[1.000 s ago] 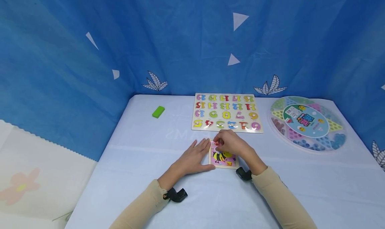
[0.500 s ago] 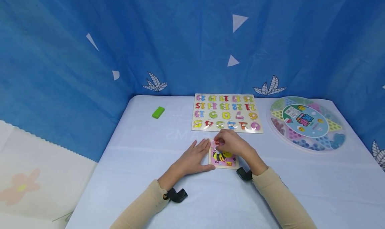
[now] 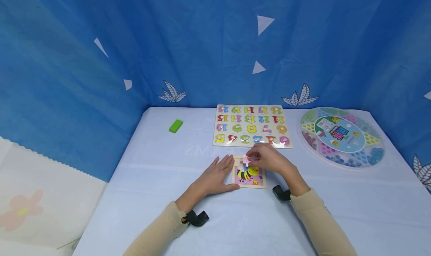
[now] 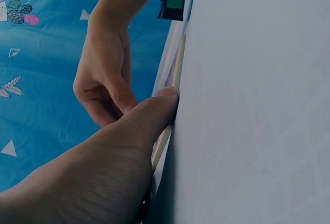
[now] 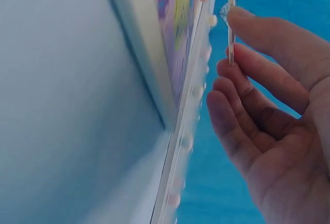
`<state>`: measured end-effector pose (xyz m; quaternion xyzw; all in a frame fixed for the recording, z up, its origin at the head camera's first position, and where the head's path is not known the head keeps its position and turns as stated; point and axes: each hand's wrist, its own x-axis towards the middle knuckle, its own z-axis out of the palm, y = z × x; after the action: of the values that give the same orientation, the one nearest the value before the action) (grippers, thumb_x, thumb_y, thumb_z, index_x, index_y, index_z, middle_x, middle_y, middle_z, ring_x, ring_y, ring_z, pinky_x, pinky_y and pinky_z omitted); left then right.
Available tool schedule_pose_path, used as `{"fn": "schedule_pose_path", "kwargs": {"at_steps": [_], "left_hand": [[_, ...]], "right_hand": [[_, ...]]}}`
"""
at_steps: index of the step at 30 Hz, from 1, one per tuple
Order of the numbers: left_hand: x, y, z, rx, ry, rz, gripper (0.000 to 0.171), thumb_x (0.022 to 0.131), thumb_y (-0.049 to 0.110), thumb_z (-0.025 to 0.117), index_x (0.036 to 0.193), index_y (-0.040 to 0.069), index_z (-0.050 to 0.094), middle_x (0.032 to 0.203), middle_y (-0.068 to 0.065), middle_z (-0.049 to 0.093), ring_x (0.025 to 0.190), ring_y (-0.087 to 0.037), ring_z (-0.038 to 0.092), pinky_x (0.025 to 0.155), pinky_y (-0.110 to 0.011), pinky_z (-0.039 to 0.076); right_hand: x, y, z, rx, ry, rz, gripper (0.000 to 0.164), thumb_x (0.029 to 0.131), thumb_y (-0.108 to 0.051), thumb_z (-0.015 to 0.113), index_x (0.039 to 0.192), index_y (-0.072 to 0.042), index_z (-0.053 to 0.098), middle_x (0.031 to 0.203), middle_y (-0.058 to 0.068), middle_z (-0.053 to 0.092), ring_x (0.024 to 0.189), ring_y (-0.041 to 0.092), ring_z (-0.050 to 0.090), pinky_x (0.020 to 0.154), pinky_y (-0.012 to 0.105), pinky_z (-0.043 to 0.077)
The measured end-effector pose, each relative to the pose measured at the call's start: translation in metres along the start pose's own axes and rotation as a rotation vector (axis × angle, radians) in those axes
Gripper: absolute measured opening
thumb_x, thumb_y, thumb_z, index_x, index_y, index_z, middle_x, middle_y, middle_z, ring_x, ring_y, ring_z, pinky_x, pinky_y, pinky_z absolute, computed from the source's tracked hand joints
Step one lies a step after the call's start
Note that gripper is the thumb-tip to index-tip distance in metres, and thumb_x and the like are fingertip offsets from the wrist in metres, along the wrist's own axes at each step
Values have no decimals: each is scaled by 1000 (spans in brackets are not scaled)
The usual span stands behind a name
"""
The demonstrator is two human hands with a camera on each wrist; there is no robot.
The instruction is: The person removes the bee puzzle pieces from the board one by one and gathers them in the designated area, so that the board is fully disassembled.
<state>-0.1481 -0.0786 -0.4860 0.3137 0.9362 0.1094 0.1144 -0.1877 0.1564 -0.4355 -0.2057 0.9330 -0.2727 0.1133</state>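
Observation:
A small square jigsaw puzzle (image 3: 241,184) with a bee picture and a pale wooden frame lies mid-table in the head view. My left hand (image 3: 214,178) rests along its left side, fingers straight, thumb by the lower left corner. My right hand (image 3: 271,159) is over the puzzle's upper right and pinches a pink jigsaw piece (image 3: 245,160). In the right wrist view that thin piece (image 5: 231,31) stands edge-on between thumb and fingers, lifted off the board. Bare tray shows at the puzzle's upper left. The left wrist view has the left thumb on the frame edge (image 4: 180,62).
Behind the puzzle lies a number board (image 3: 252,125) with colourful numerals. A round clear-covered game box (image 3: 341,136) stands at the right, and a green block (image 3: 176,126) at the back left. A blue curtain (image 3: 208,43) hangs behind the table.
My right hand has lifted the pink jigsaw piece from the puzzle's upper left and moved slightly right with it, baring the tray there. The left hand has stayed in place.

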Motion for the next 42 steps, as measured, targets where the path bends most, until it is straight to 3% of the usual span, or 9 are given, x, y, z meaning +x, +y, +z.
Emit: {"fn": "schedule_pose_path", "kwargs": {"at_steps": [9, 18, 42], "left_hand": [[1, 0, 1, -8, -1, -2, 95, 89, 71, 45, 156, 10, 18, 165, -3, 12, 153, -17, 9, 126, -42, 9], [1, 1, 1, -14, 2, -5, 95, 89, 70, 47, 156, 10, 19, 165, -3, 12, 153, -16, 9, 126, -41, 9], [0, 0, 2, -15, 23, 11, 95, 89, 71, 47, 156, 9, 20, 165, -3, 14, 153, -17, 10, 126, -42, 9]], "right_hand": [[-12, 12, -9, 20, -7, 14, 30, 79, -19, 81, 106, -9, 75, 95, -1, 68, 85, 14, 59, 82, 34, 55], [-23, 28, -15, 22, -4, 52, 32, 78, -21, 82, 108, -9, 74, 97, 0, 68, 86, 13, 59, 81, 31, 55], [-36, 63, -30, 27, -45, 122, 32, 78, -16, 81, 109, -8, 73, 103, 4, 71, 93, 19, 62, 88, 41, 56]]}}
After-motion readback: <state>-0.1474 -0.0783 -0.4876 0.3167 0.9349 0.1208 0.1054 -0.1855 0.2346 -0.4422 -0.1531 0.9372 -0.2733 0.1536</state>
